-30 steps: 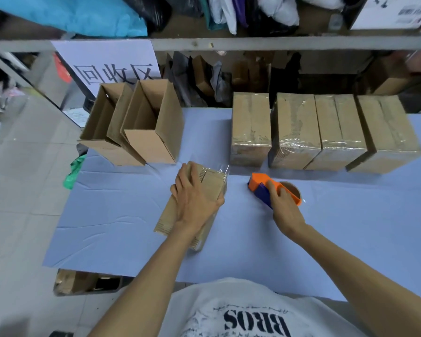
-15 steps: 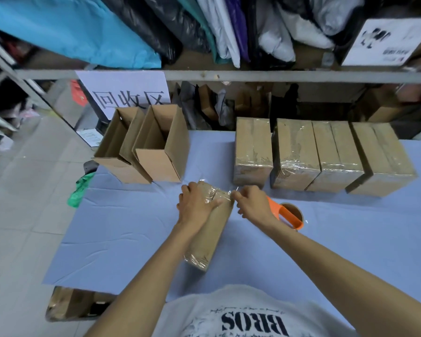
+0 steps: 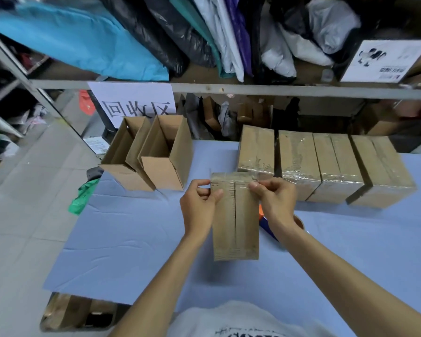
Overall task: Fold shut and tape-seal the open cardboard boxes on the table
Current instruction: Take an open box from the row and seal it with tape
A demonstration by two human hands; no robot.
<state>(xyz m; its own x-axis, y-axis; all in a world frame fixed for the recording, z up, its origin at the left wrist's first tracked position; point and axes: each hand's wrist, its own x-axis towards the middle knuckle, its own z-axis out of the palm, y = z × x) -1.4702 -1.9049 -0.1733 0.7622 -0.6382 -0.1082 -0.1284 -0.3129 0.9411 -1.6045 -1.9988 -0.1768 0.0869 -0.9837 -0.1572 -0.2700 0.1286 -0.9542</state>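
Box (image 3: pixel 235 222) pinched by left hand (image 3: pixel 197 206), right hand (image 3: pixel 275 201); sign (image 3: pixel 136 103) reads 回收区.

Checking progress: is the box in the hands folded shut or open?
Shut: the box has two flaps meeting along a centre seam, no inside showing.

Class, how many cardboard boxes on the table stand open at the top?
2. The left open box stands at the table's back-left edge; the right open box stands right beside it. Others may lie out of view.
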